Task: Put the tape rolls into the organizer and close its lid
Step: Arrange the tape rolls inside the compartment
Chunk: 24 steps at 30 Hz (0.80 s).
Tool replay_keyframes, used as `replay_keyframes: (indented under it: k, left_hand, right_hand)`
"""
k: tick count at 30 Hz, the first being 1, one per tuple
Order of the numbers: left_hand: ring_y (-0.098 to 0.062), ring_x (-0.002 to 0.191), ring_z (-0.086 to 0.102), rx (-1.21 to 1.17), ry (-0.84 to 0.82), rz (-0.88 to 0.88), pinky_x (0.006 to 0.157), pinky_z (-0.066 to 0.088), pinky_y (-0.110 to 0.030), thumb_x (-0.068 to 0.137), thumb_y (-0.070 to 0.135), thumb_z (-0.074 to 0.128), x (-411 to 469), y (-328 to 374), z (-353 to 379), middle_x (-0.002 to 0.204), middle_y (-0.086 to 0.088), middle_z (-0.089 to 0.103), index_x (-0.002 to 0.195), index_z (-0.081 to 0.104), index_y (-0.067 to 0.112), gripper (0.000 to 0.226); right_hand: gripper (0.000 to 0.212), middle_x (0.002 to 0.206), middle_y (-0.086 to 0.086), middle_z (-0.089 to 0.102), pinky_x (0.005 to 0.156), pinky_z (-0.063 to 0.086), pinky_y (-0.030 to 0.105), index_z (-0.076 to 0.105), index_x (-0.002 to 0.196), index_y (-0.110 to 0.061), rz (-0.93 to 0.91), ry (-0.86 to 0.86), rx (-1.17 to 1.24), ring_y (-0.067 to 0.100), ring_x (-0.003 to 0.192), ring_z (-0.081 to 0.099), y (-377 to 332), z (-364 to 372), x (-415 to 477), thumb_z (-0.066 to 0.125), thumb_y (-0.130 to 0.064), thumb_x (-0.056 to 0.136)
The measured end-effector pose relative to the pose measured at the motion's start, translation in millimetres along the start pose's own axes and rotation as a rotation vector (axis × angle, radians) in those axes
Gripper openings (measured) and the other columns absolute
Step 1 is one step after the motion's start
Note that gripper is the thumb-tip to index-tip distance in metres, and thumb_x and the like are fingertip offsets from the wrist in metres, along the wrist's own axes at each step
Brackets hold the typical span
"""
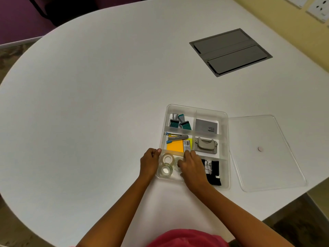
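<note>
The clear plastic organizer (225, 136) lies open on the white table, divided into several compartments. Two clear tape rolls (167, 158) (166, 170) lie flat in its near-left compartment. A third tape roll (178, 161) sits in the same compartment, partly hidden under the fingers of my right hand (193, 169), which close on it. My left hand (149, 162) is curled against the organizer's left wall, thumb on the rim. The clear lid (263, 132) lies flat on the table, right of the organizer.
Other compartments hold stamps (179, 121), a grey card (206, 125), a stapler and orange sticky notes (175, 145), a hole punch (205, 145) and black binder clips (213, 172). A grey cable hatch (230, 51) is set in the table at the far right. The table edge runs close behind the lid.
</note>
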<state>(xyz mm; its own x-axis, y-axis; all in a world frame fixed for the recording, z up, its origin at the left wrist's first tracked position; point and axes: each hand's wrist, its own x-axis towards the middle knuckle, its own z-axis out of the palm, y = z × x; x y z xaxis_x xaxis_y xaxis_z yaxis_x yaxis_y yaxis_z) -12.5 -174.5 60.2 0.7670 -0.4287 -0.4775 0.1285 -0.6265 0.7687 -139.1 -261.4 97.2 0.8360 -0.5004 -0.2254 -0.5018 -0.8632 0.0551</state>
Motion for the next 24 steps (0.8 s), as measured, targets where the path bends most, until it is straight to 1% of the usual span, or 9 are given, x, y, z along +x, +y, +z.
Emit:
replay_keyframes:
  k: [4, 7, 13, 18, 24]
  left_hand:
    - [-0.019, 0.081, 0.053, 0.002, -0.020, -0.008, 0.074, 0.040, -0.028, 0.095, 0.030, 0.045, 1.3, -0.8, -1.6, 0.088, -0.006, 0.059, 0.093, 0.056, 0.006, 0.027]
    - [-0.019, 0.081, 0.054, 0.011, -0.016, 0.001, 0.073, 0.040, -0.028, 0.095, 0.030, 0.045, 1.1, -1.2, -1.7, 0.088, -0.005, 0.060, 0.091, 0.055, 0.008, 0.025]
    - [-0.018, 0.082, 0.054, 0.023, 0.006, 0.009, 0.073, 0.040, -0.026, 0.095, 0.030, 0.045, 0.2, -1.2, 0.4, 0.090, -0.003, 0.059, 0.100, 0.058, 0.003, 0.031]
    - [-0.018, 0.081, 0.054, 0.040, -0.014, 0.010, 0.072, 0.040, -0.026, 0.095, 0.031, 0.045, 1.4, -1.7, -1.1, 0.087, -0.003, 0.059, 0.088, 0.052, 0.011, 0.022]
    - [-0.017, 0.081, 0.054, 0.050, -0.013, 0.023, 0.072, 0.040, -0.026, 0.095, 0.031, 0.045, 1.6, -1.9, -1.5, 0.088, -0.003, 0.059, 0.088, 0.052, 0.012, 0.021]
  right_hand:
    - [0.027, 0.086, 0.012, 0.068, 0.068, 0.052, 0.032, 0.071, 0.059, -0.009, -0.042, 0.040, -0.002, 0.028, 0.083, 0.063, 4.0, 4.3, 6.1, 0.092, -0.013, 0.044]
    - [0.024, 0.090, 0.015, 0.068, 0.069, 0.052, 0.033, 0.068, 0.054, -0.007, -0.036, 0.051, -0.009, 0.029, 0.083, 0.062, 6.4, 6.4, 7.0, 0.091, -0.008, 0.045]
    - [0.023, 0.090, 0.014, 0.066, 0.063, 0.051, 0.034, 0.068, 0.056, -0.008, 0.054, 0.059, -0.009, 0.028, 0.080, 0.062, 6.2, 2.4, 4.5, 0.090, -0.008, 0.049]
    - [0.018, 0.104, 0.017, 0.066, 0.069, 0.052, 0.036, 0.071, 0.065, -0.009, 0.113, 0.078, 0.040, 0.031, 0.090, 0.062, 6.8, 3.7, 1.7, 0.088, -0.011, 0.058]
    - [0.021, 0.104, 0.021, 0.065, 0.073, 0.053, 0.040, 0.071, 0.068, -0.006, 0.143, 0.049, 0.083, 0.037, 0.095, 0.061, 7.9, 7.2, 2.1, 0.088, -0.012, 0.057]
